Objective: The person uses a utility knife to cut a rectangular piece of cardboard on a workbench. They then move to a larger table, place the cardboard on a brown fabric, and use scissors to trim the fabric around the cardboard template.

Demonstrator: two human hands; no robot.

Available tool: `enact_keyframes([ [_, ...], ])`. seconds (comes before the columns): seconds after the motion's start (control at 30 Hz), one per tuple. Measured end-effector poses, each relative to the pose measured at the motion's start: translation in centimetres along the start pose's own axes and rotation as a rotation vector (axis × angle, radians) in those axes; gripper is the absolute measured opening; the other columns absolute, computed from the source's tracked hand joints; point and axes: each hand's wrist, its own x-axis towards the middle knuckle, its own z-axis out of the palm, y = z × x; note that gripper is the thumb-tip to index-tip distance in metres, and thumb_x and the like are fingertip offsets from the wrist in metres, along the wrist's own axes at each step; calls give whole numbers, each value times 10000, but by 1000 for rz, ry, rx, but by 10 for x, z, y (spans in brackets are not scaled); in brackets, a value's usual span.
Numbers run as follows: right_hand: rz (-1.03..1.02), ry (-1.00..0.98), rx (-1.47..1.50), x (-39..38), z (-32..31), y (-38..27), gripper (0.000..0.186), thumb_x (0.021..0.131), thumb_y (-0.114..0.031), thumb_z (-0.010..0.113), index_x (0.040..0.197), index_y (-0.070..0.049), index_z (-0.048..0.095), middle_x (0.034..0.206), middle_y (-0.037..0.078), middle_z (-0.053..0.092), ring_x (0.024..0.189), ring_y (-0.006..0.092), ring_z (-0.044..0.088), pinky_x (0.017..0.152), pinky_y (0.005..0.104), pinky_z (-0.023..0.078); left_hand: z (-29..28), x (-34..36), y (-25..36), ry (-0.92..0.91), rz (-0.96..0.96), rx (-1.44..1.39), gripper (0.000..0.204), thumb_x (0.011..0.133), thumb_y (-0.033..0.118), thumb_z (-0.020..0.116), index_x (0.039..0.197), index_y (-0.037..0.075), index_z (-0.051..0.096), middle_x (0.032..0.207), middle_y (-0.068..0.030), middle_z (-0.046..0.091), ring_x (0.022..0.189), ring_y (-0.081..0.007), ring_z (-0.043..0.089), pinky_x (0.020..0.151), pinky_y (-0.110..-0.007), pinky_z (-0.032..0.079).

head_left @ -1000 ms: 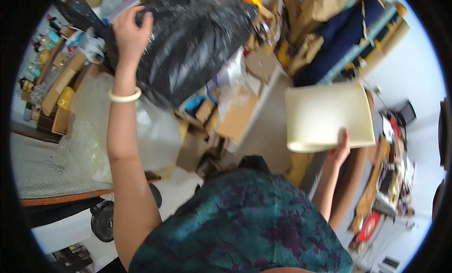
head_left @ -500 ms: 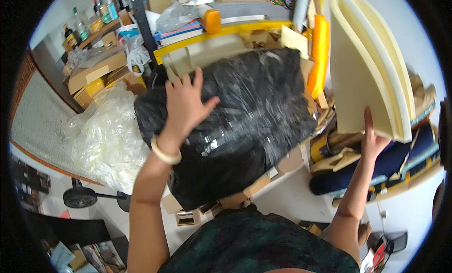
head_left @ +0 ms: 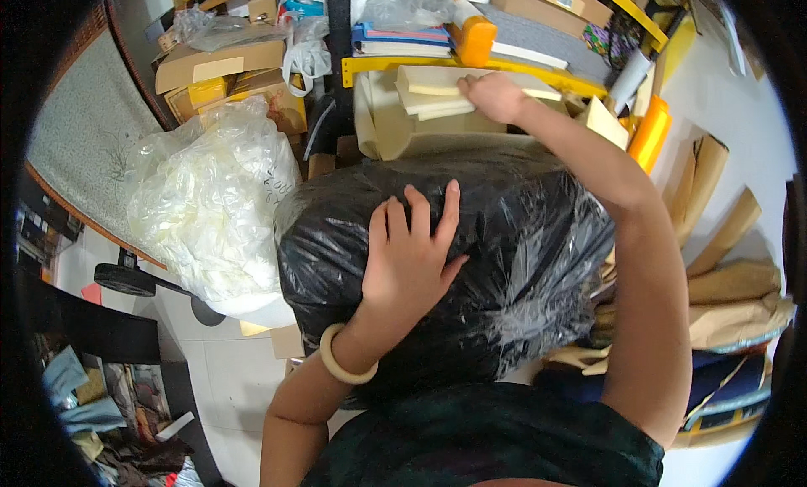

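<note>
A large black plastic-wrapped bundle (head_left: 504, 235) fills the middle of the view, close to my body. My left hand (head_left: 408, 264), with a cream bangle at the wrist, rests on its top with fingers spread. Beyond the bundle, my right hand (head_left: 498, 99) grips the upper edge of cream foam sheets (head_left: 424, 90) at the shelf opening. More curved cream sheet (head_left: 462, 144) stands below them, partly hidden by the bundle. My right arm reaches across the bundle's right side.
Left of the bundle sits a clear plastic bag (head_left: 210, 210) of whitish material, near cardboard boxes (head_left: 227, 63). A yellow shelf beam (head_left: 370, 64) crosses behind, below an orange bottle (head_left: 473, 40). Brown paper rolls (head_left: 727, 231) lean at the right.
My right hand has brought the foam sheets from the far right to the shelf behind the bundle. The view has shifted, and my left hand stays on the bundle.
</note>
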Motion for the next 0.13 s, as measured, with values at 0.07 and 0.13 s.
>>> enact_keyframes([
  [0.07,-155,-40,-111,49,59,1,379,843,-93,680,1184,32,572,1071,219,703,893,367,734,770,479,596,4,2,-4,-5,-26,-19,918,766,514,820,1549,172,484,1293,-218,599,1099,-373,579,1030,-499,432],
  [0.13,-270,-18,-177,105,96,1,415,831,-125,704,1193,23,566,1075,224,701,898,368,734,765,472,591,12,0,-14,-44,-78,-10,981,766,569,795,1600,224,410,1392,-220,558,1149,-369,577,1069,-506,415],
])
